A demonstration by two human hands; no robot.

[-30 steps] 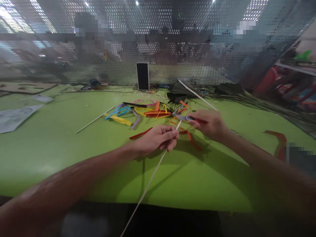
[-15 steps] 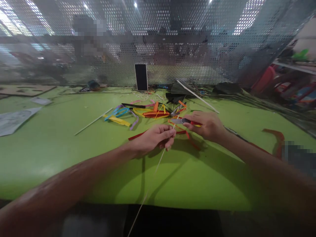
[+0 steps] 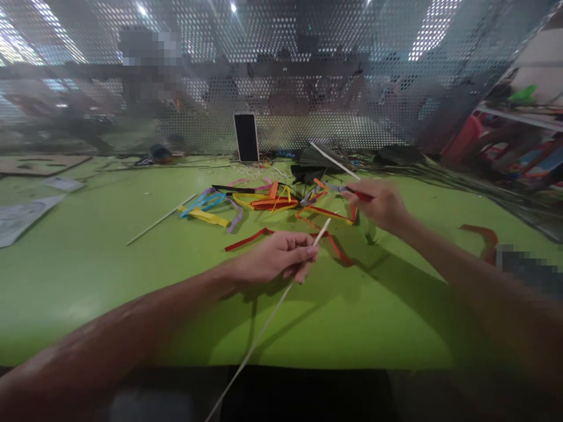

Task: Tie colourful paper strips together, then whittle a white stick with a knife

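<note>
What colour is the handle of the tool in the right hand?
Red. The handle shows between the fingers of the right hand in the head view.

The bench (image 3: 109,281) has a smooth green top with a soft sheen, and the strips (image 3: 264,202) scattered on it look like thin matt paper in many colours. The stick (image 3: 272,310) is pale, slender and dull like plain wood or reed, while the cutter (image 3: 347,190) shows a grey metal blade and a red plastic handle. Behind stands a perforated metal screen (image 3: 308,88), shiny, with a glossy black phone (image 3: 246,137) against it
</note>
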